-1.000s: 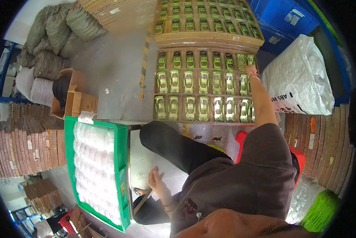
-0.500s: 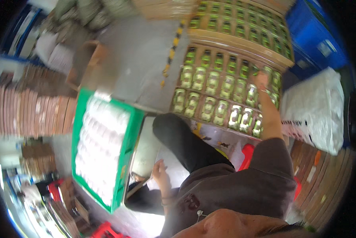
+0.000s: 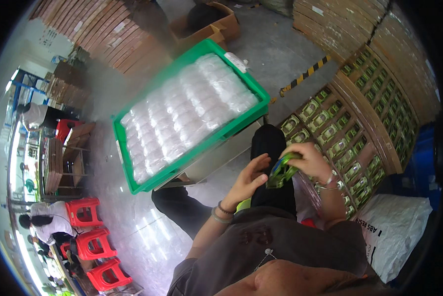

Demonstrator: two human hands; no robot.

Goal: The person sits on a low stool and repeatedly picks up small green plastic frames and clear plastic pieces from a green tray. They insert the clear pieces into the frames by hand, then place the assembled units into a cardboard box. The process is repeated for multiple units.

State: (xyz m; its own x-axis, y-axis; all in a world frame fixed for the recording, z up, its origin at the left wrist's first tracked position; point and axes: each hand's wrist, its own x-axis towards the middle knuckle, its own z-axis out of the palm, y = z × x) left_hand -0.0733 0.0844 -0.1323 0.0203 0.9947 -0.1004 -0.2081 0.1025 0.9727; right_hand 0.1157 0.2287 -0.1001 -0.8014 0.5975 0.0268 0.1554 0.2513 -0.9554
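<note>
In front of my body, my right hand [image 3: 306, 160] grips a green toy car [image 3: 282, 171] with dark and blue parts, fingers closed around its upper end. Just left of the car, my left hand [image 3: 250, 180] has its thumb and fingers spread, and the thumb comes close to the car's side; contact I cannot make out. To the right of my knee lies a brown box tray [image 3: 325, 126] with similar green cars in rows. Left of my knee stands a green crate [image 3: 216, 133] filled with clear, white-looking plastic-wrapped pieces in rows.
A second box tray [image 3: 374, 101] of green cars adjoins the first. A white sack [image 3: 399, 232] and blue bins [image 3: 426, 167] are at the right. Stacked cardboard [image 3: 98, 29] stands far left. Red stools [image 3: 94, 242] and seated people are at the left. Yellow-black tape [image 3: 308, 75] marks the floor.
My right hand has come back from the tray with a green toy car. My left hand has risen beside it. The view has swung left, toward the green crate.
</note>
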